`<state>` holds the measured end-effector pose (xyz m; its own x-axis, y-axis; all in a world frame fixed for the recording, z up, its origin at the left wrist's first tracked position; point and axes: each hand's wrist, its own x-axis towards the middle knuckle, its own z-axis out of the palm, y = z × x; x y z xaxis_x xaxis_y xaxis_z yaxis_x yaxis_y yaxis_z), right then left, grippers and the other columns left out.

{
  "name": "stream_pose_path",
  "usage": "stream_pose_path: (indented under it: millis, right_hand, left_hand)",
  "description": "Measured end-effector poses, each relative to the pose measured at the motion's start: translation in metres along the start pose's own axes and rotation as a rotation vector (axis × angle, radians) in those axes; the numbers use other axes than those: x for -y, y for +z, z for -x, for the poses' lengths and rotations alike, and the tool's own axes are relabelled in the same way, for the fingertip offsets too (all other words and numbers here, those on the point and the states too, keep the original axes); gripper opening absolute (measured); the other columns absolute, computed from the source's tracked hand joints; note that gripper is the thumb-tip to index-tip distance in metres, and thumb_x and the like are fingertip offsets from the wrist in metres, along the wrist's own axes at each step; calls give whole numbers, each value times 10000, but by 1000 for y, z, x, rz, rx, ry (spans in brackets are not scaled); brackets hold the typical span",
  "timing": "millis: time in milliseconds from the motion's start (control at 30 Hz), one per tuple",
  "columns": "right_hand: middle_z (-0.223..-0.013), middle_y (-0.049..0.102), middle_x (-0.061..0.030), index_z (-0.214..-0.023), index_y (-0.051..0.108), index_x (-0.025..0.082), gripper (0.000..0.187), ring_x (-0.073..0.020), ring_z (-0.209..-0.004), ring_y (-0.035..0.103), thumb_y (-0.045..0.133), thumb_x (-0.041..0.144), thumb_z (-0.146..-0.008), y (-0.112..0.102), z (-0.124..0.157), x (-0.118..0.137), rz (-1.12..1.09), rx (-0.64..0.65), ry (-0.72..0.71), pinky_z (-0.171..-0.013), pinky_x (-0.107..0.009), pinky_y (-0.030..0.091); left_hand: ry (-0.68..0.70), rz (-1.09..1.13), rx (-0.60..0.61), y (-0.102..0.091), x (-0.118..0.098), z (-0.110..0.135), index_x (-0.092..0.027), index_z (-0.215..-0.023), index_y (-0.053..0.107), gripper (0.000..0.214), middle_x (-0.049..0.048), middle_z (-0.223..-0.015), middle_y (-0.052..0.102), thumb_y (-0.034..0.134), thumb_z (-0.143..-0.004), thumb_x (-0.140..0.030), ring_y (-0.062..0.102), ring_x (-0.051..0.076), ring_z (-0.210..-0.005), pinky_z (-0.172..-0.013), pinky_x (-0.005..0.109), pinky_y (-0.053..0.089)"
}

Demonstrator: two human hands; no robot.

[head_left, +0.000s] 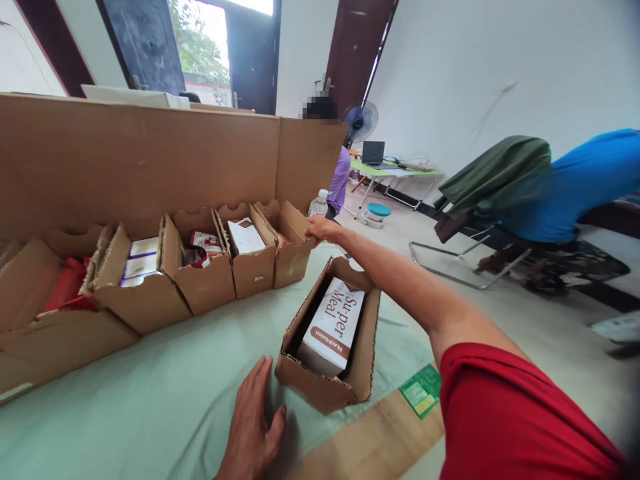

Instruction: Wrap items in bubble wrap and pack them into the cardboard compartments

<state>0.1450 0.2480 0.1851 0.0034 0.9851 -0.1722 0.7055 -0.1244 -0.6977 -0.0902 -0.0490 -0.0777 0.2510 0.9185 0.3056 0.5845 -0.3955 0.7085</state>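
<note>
My right hand [323,229] reaches far forward, its fingers closed on the right edge of the end cardboard bin [295,257] in the row. My left hand [253,427] is open on the pale green cloth, with fingers stretched beside the near left corner of a separate cardboard bin [325,393]. Inside that separate bin lies a white and brown "Super Meal" box [333,327]. Next to the end bin, another bin in the row holds a white carton [246,235]. What the end bin contains is mostly hidden.
Leftward the row has bins with red-and-white packets [205,247], white-purple boxes [141,260] and a red package [67,285]. A tall cardboard panel [140,160] backs the row. A plastic bottle [319,202] stands behind the end bin. Two other people are nearby.
</note>
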Motion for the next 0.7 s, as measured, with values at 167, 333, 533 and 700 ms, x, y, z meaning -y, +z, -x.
stream_pose_path:
  millis: [167,333,533,700]
  right_hand:
    - [-1311,682,-135,-1304,623,113,346,-170,-1066,676,498,337,-1072,-49,45,-22,-99,-37,-9,-897,-269,533]
    - [-1243,739,-183,-1268,650,99,531,-179,-1012,738,205,345,-1116,-45,121,-92,-217,-64,28,-858,-258,531]
    - [-1427,660,-145,-1418,578,170,666,-255,-1295,640,142,534,-1069,57,198,-163,-684,-83,-30,-1040,-401,513]
    - [-1350,707,-117,-1326,670,245,798,-301,-1236,650,247,806,-947,106,218,-150,-879,72,-122,-1032,-472,500]
  left_hand:
    - [-43,43,-45,-14,-39,7,-219,-1587,321,724,174,-1596,452,574,-912,-293,465,344,-1462,-1154,586,457]
    - [-167,142,-89,-17,-81,10,-226,-1586,281,753,188,-1546,427,599,-916,-358,578,314,-1303,-1007,508,569]
    - [-154,163,-162,-8,-96,7,-197,-1612,191,929,214,-1564,389,673,-841,-386,508,358,-1365,-1067,559,508]
    - [-220,52,-384,-61,-58,-23,-147,-1338,559,708,187,-1315,631,703,-761,-532,588,402,-1232,-1060,603,471]
